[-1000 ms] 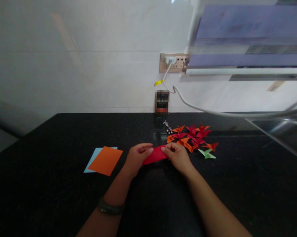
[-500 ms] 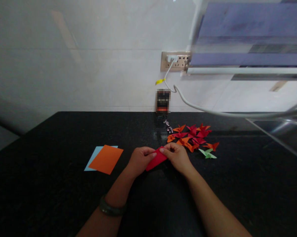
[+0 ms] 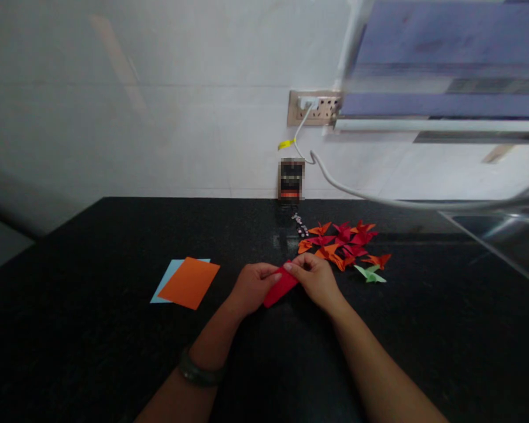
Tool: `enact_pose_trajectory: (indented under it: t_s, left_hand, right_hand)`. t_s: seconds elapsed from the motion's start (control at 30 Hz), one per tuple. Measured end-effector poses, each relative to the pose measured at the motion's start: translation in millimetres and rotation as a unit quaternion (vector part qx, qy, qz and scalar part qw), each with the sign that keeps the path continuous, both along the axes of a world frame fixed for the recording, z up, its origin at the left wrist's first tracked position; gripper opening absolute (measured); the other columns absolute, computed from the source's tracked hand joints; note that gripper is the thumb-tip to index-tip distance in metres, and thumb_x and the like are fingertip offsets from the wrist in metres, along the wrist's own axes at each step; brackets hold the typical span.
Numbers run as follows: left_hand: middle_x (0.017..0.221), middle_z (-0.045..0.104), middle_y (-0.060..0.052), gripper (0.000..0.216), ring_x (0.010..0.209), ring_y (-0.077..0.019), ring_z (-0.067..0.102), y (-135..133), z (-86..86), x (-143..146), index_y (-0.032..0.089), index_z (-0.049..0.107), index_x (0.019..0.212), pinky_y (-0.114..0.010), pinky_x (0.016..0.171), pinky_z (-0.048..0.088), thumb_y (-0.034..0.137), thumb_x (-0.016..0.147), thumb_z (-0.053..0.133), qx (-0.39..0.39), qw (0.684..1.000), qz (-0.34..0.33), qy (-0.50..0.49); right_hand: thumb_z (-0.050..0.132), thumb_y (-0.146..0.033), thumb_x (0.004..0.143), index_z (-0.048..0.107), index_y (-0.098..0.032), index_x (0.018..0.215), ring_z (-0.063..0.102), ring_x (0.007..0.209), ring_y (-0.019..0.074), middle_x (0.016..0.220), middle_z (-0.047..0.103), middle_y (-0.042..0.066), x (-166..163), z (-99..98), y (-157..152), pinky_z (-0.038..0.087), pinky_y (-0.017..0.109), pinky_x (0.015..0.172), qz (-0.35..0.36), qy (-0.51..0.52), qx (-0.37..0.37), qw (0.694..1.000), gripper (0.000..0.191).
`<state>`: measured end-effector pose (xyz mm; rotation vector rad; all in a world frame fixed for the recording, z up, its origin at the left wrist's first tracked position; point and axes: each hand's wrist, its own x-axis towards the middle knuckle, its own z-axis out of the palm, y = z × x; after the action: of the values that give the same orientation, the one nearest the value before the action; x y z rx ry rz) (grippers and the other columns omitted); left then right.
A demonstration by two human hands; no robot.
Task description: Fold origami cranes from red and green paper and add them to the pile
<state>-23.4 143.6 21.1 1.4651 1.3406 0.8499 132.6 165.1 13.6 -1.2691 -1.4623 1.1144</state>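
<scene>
A folded red paper (image 3: 280, 286) is pinched between my left hand (image 3: 252, 286) and my right hand (image 3: 316, 280), just above the black countertop (image 3: 92, 352). The fingertips of both hands meet at the paper's upper end, and its lower tip points down and left. A wristband sits on my left wrist. Behind my right hand lies a pile of folded red and orange paper figures (image 3: 341, 244), with one green figure (image 3: 370, 274) to its right.
An orange sheet (image 3: 189, 283) lies on a light blue sheet (image 3: 166, 279) left of my hands. A small dark device (image 3: 290, 181) leans on the tiled wall, below a socket strip (image 3: 314, 108) with a white cable (image 3: 378, 200). A shelf and a sink edge are at the right.
The red paper has turned from lying nearly flat and wide to a narrower, steeper fold. My hands have come closer together over it.
</scene>
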Motion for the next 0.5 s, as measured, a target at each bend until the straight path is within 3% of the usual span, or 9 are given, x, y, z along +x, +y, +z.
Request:
enact_pose_trajectory:
  t_s: [0.17,0.4,0.5]
  left_hand:
    - [0.072,0.068,-0.003,0.023,0.058,-0.0135,0.056,1.5,-2.6,1.7,0.014,0.067,0.082,-0.023,0.054,0.041,0.031,0.071,0.054,-0.025,0.997,0.043,-0.052]
    - [0.061,0.064,-0.002,0.022,0.053,-0.013,0.054,1.2,-1.4,1.1,0.015,0.068,0.07,-0.023,0.05,0.037,0.034,0.069,0.057,-0.005,0.999,0.039,-0.018]
    - [0.061,0.065,-0.002,0.021,0.052,-0.0127,0.054,0.4,0.1,2.1,0.014,0.069,0.069,-0.023,0.051,0.038,0.033,0.066,0.061,-0.027,0.995,0.069,-0.07]
  right_hand:
    - [0.063,-0.038,0.066,0.056,-0.014,0.066,0.038,0.045,0.0068,0.052,0.05,-0.003,-0.2,0.6,-0.3,0.028,0.02,0.043,0.024,0.03,-0.026,0.999,0.025]
    - [0.062,-0.038,0.066,0.055,-0.015,0.063,0.035,0.042,0.006,0.05,0.047,-0.005,-0.2,4.1,-1.2,0.026,0.019,0.04,0.017,0.045,-0.035,0.998,0.024]
    - [0.064,-0.038,0.064,0.054,-0.015,0.066,0.034,0.042,0.0052,0.051,0.045,-0.006,-3.9,5.8,-3.8,0.025,0.019,0.039,0.007,0.08,-0.049,0.996,0.025]
